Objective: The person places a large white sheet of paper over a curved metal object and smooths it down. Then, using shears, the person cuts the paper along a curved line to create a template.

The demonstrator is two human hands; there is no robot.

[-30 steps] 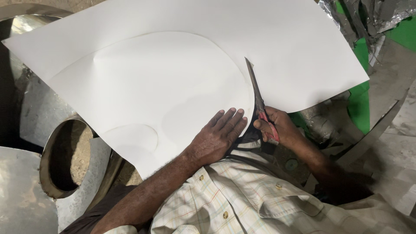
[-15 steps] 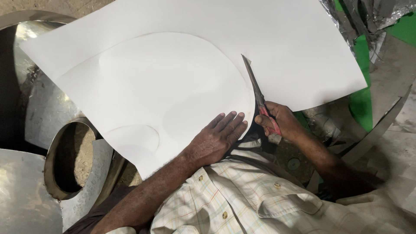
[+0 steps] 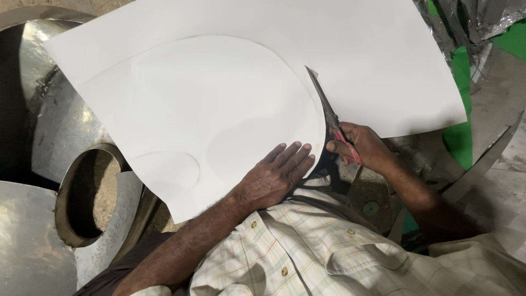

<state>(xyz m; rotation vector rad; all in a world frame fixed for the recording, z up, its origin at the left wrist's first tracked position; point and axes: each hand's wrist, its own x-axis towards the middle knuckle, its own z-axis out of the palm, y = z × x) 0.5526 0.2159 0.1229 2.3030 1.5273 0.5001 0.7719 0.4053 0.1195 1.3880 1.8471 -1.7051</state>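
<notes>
Big white sheet (image 3: 230, 104) fills most of the upper frame, lying flat, with a curved cut running up its right-middle part. Scissors (image 3: 329, 118) with red handles sit in that cut, dark blades pointing toward the upper left.

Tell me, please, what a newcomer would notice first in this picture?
First, the large white sheet filling the middle, with a curved cut running through it. At the cut's near end, the right hand holds red-handled shears, while the left hand lies flat on the sheet beside them. Shiny metal ducts lie on the left.
</notes>
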